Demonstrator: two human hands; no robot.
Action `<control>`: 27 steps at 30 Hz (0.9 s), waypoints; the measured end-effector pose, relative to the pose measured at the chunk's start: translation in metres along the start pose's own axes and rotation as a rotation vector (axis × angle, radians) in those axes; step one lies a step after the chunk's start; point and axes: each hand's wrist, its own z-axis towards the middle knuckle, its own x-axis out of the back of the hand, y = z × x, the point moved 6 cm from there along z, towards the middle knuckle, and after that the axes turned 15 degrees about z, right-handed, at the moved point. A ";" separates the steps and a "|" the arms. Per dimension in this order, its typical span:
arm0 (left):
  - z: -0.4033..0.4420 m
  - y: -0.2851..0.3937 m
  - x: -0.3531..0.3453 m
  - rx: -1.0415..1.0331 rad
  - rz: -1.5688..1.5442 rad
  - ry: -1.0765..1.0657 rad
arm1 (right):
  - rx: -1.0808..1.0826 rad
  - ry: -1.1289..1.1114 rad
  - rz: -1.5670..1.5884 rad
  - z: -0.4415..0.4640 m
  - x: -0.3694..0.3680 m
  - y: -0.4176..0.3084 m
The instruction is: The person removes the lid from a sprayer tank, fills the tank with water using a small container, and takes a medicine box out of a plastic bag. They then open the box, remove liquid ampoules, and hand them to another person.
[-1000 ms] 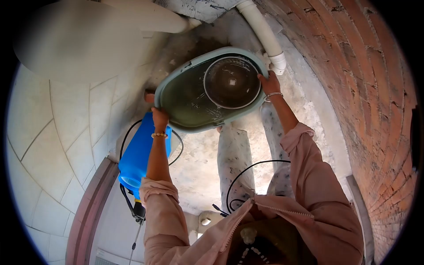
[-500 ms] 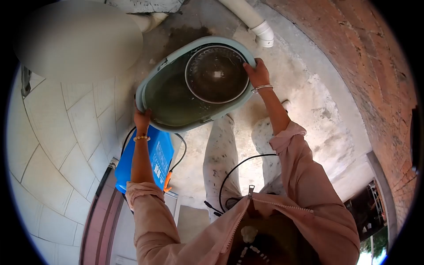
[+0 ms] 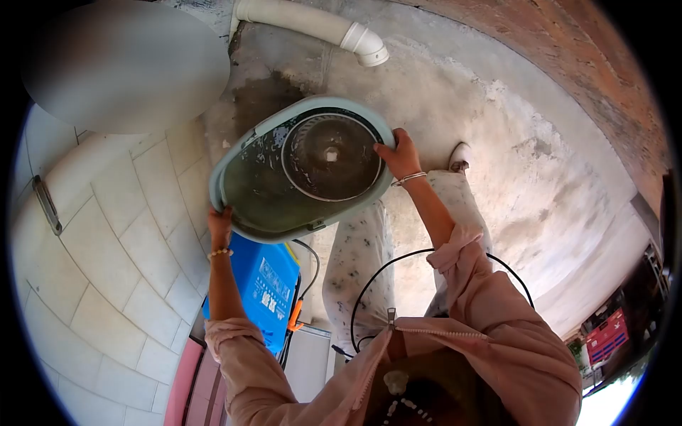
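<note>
Both my hands hold a pale green oval mop bucket by its rim, above the concrete floor. My left hand is closed on the near left end of the rim. On the opposite end, my right hand grips the rim with its thumb over the edge. Inside the bucket, a round metal spin basket sits at the right side. Murky, dark liquid with pale flecks seems to fill the left part; its depth is hard to judge.
A blue box-shaped container with white print stands below my left forearm. A white drainpipe ends above the floor. Tiled wall runs along the left and a brick wall along the right. A black cable loops before my legs.
The bucket appears lower in view and nearer my body, still in both hands. My right foot now shows farther out to the right. The view has turned, shifting the drainpipe leftward.
</note>
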 end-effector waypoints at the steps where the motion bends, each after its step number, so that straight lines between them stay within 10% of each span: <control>1: -0.004 0.010 -0.001 -0.012 0.009 -0.003 | -0.044 0.021 0.025 -0.002 0.007 0.005; 27: -0.052 0.246 -0.164 -0.340 0.208 -0.067 | -0.067 0.700 0.525 0.020 0.279 0.081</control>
